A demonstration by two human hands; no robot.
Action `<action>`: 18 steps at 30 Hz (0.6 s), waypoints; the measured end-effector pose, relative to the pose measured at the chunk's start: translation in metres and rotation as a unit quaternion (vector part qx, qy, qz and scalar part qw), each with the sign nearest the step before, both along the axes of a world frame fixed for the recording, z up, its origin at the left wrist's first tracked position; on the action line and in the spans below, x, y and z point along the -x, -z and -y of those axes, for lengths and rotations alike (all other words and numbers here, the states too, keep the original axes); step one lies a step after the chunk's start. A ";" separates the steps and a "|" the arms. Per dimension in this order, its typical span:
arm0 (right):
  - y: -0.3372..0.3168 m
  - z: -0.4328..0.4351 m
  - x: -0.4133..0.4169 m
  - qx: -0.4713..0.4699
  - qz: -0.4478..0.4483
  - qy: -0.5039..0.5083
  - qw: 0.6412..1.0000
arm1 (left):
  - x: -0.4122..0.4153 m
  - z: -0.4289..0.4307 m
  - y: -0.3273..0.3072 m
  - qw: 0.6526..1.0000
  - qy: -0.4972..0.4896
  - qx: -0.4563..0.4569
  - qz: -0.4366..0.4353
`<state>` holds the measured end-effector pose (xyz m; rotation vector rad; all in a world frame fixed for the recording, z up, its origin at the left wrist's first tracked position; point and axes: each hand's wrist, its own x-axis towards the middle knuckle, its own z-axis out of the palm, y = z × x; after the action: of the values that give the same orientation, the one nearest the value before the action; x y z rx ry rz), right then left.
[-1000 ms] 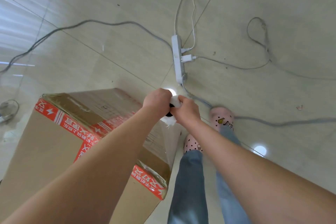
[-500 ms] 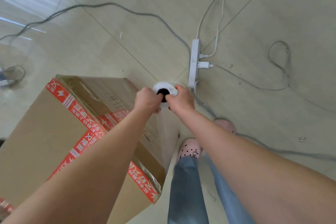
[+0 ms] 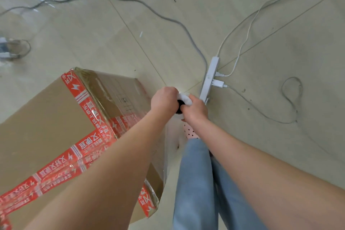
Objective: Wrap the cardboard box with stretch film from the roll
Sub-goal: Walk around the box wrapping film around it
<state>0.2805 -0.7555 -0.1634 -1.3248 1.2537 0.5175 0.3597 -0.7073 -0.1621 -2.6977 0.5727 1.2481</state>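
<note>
1. Head cam, looking straight down: the roll (image 3: 184,98) is held upright with its white end and dark core facing up. It's just off the far right corner of the cardboard box (image 3: 46,127), which sits on the floor (image 3: 186,15) to the left.
2. Stretch film (image 3: 171,140) hangs from the roll as a hazy sheet against the box's right side. Shiny wrinkles over the near corner make me think that bit's already covered.
3. Left hand (image 3: 164,101) and right hand (image 3: 196,111) are both curled tight round the roll's top end, one on each side.
4. Progress guess: mid-wrap. Sides look partly done, the brown top looks mostly bare, and the far faces are hidden. Film's not cut from the roll yet.
5. Round about: pink shoe (image 3: 189,132) and jeans (image 3: 194,183) under the hands, plus a power strip (image 3: 210,78) just past the roll and cables (image 3: 130,0) snaking everywhere. Easy to trip on while circling.
</note>
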 end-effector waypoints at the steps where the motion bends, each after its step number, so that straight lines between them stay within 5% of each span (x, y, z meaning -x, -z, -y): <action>1: -0.001 0.002 -0.004 0.004 0.005 -0.010 1.000 | -0.003 -0.002 0.001 1.000 -0.022 0.003 -0.002; 12: -0.009 -0.003 -0.070 -0.003 0.004 -0.011 1.000 | -0.051 -0.038 -0.001 0.936 -0.350 0.040 -0.012; 18: -0.006 -0.012 -0.092 0.004 -0.015 -0.044 0.999 | -0.073 -0.040 0.001 0.984 -0.167 0.069 -0.007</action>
<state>0.3727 -0.7433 -0.1572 -1.3869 1.2271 0.5965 0.4325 -0.6675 -0.1628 -2.9962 0.2171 1.3456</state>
